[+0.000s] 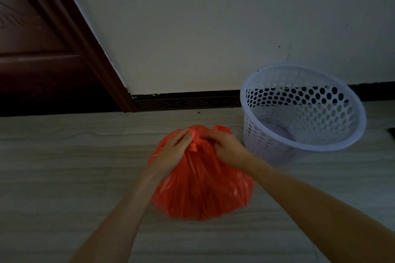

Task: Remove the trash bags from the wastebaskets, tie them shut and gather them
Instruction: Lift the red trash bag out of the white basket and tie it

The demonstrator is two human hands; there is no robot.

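A full red trash bag (203,188) sits on the floor in the middle of the view, its top gathered into a bunch. My left hand (174,148) grips the gathered top from the left. My right hand (225,145) grips it from the right, and the two hands meet at the bunched neck. To the right stands a white perforated wastebasket (303,113) with no bag in it; something pale lies at its bottom.
A pale wall with a dark patterned skirting board (188,101) runs behind the bag. A dark wooden door and frame (53,53) fill the upper left. The floor (64,166) is light wood-grain tile. A small dark object (391,131) shows at the right edge.
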